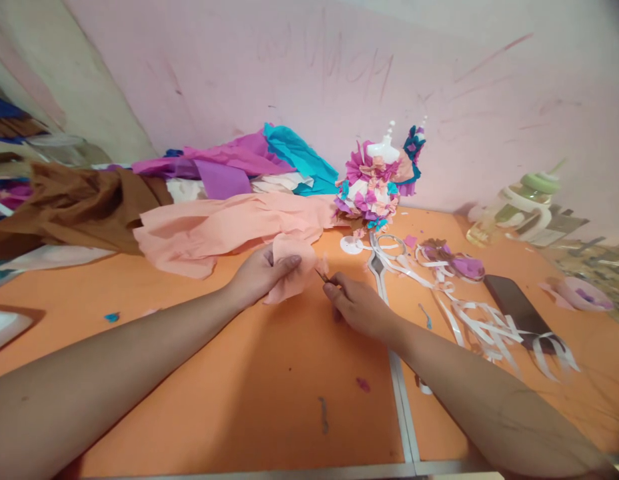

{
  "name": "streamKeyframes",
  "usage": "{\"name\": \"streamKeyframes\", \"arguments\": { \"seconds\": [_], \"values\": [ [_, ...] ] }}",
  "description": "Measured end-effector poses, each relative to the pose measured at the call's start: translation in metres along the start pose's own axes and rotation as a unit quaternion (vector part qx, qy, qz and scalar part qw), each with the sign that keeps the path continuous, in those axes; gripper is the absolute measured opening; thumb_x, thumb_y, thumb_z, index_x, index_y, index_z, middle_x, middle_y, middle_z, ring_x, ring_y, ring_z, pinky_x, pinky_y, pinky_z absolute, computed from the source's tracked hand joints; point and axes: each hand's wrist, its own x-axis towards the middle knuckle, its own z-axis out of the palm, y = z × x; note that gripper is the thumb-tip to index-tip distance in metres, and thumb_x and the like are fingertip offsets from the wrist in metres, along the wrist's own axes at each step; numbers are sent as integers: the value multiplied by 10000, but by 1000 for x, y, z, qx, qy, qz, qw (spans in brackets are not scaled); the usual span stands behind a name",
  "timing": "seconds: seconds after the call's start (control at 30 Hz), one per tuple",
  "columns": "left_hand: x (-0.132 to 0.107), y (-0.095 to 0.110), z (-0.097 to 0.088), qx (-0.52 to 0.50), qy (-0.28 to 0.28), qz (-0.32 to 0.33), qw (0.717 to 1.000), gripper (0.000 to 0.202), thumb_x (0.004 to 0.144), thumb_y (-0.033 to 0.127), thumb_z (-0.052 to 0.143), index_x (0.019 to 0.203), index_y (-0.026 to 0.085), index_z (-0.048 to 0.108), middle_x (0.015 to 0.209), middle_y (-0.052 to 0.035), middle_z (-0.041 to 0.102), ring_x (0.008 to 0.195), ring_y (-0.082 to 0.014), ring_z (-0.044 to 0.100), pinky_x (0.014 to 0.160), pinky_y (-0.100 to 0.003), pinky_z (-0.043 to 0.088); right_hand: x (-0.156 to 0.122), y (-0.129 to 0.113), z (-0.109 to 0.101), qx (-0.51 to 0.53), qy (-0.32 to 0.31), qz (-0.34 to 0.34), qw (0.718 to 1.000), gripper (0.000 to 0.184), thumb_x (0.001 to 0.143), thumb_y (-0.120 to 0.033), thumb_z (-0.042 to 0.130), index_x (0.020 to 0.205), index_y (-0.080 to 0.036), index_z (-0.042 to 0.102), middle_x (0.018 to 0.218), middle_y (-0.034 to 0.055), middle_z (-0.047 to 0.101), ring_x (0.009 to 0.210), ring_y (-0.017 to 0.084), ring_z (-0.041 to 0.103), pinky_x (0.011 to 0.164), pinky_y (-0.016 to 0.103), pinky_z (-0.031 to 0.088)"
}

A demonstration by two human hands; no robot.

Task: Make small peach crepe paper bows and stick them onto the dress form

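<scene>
A piece of peach crepe paper [292, 283] is pinched between the thumb and fingers of my left hand [257, 275], held a little above the orange table. My right hand [358, 303] is closed around small scissors [321, 275], whose dark blades point at the paper's right edge. The handles are hidden inside my fingers. Small peach scraps show by the blade tips. Behind my left hand lies a large crumpled sheet of peach crepe paper [209, 230].
Brown crepe paper [89, 207] and purple and turquoise sheets lie along the wall. A decorated miniature dress form [372, 180] stands behind my right hand. To the right are white ribbon strips [482, 323], a dark phone [514, 303] and a green-lidded bottle [527, 200]. A metal seam [402, 407] divides the orange tabletop [269, 400].
</scene>
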Motion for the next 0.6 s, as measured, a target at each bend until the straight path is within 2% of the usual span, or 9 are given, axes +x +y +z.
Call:
{"name": "streamKeyframes", "arguments": {
  "seconds": [0.1, 0.23, 0.37, 0.53, 0.6],
  "values": [
    [0, 8, -1, -2, -54, 32, 998, 425, 774, 526, 651, 959, 146, 696, 918, -64, 704, 794, -222, 636, 656, -271, 478, 0, 0, 0, 7, -1, -2, 1000, 391, 973, -537, 287, 1013, -219, 511, 644, -18, 648, 653, 146, 600, 605, 260, 357],
    [-2, 13, 1, -22, -133, 35, 990, 378, 798, 478, 644, 982, 156, 718, 1028, -80, 708, 948, -250, 635, 799, -307, 489, 0, 0, 0, -9, 12, -12, 1000, 424, 963, -556, 302, 1043, -216, 542, 667, -10, 627, 641, 140, 576, 589, 253, 337],
    [-4, 7, 1, -52, -106, -37, 992, 369, 757, 452, 704, 964, 147, 705, 917, -67, 721, 840, -232, 648, 731, -300, 491, 0, 1, 0, -25, 28, -11, 999, 453, 950, -579, 314, 1052, -222, 572, 714, 0, 614, 631, 132, 546, 565, 245, 312],
    [-4, 5, 2, -101, -151, 7, 983, 335, 794, 433, 668, 957, 145, 717, 856, -55, 697, 815, -212, 629, 736, -299, 481, 0, 1, 3, -28, 25, -10, 999, 466, 942, -589, 320, 1027, -212, 582, 731, 8, 611, 629, 128, 531, 558, 243, 305],
    [-3, 3, 3, -124, -137, 3, 983, 347, 805, 435, 653, 957, 129, 709, 852, -65, 693, 800, -214, 628, 724, -310, 483, 0, 1, 4, -27, 30, -2, 999, 460, 942, -586, 320, 1006, -210, 578, 734, 9, 612, 627, 128, 529, 555, 244, 305]
  ]
}}
